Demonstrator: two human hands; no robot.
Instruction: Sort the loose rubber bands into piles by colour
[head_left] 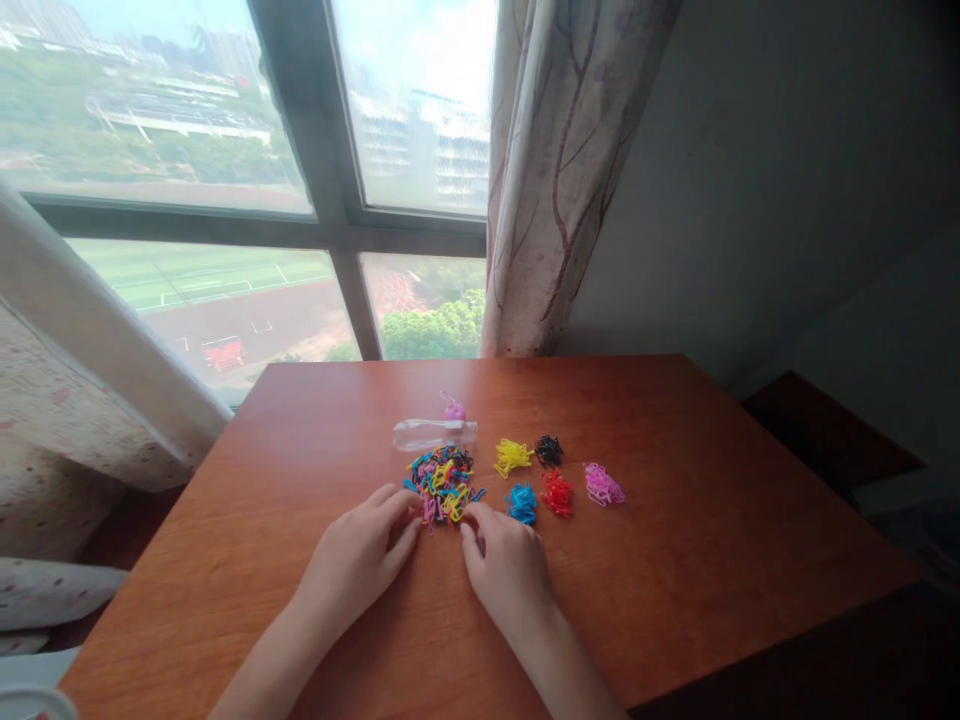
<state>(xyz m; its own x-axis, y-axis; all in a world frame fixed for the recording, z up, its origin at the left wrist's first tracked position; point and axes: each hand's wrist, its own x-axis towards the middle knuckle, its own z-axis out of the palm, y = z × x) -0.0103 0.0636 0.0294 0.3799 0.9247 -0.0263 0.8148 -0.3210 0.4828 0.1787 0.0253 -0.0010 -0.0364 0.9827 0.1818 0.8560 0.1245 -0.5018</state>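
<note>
A mixed pile of small coloured rubber bands (442, 482) lies on the wooden table in pink, yellow, blue, black and red. At its near left edge is my left hand (367, 540), fingertips touching the bands, thumb a little apart from the fingers. My right hand (510, 560) is at the near right edge, its thumb and forefinger drawn together beside the pile; anything between them is too small to make out. Just right of that hand are single-colour heaps: blue bands (521, 504), red bands (557, 493), yellow bands (512, 457), black bands (549, 451) and pink bands (604, 484).
Behind the mixed pile a clear plastic bottle (427, 434) lies on its side, with a pink cap (454, 410) beyond it. The wooden table (712, 560) reaches back to a window (420, 130) flanked by curtains (555, 180). A wall rises on the right.
</note>
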